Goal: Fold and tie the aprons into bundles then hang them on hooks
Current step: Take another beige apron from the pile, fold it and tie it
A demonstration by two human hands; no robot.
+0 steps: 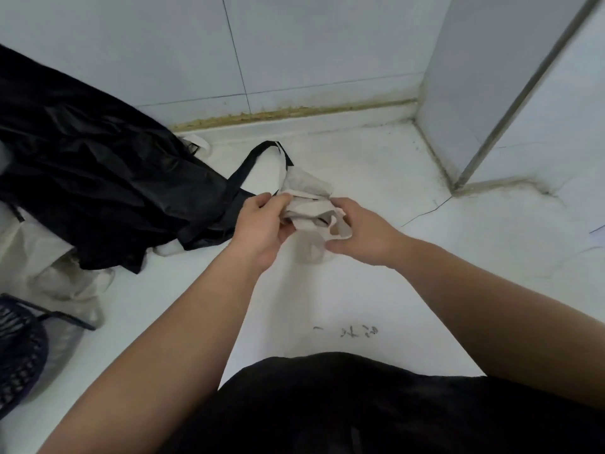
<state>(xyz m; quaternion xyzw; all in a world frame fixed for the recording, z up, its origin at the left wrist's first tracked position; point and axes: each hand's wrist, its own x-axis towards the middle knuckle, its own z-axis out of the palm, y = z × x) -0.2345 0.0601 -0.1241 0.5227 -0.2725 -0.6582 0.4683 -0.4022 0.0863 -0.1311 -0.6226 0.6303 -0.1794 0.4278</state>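
Note:
A small bundle of beige apron cloth (307, 194) is held above the white counter (376, 290) between both hands. My left hand (262, 224) grips its left side with curled fingers. My right hand (357, 231) pinches a beige strap loop (340, 229) on its right side. A pile of black aprons (91, 178) lies on the counter to the left, with a black strap loop (258, 155) reaching toward the bundle. More beige cloth (55, 273) shows under that pile.
A dark woven basket (19, 352) sits at the lower left edge. Tiled walls close the back, and a white panel with a metal strip (510, 103) stands at the right corner. A crack (425, 213) runs across the counter.

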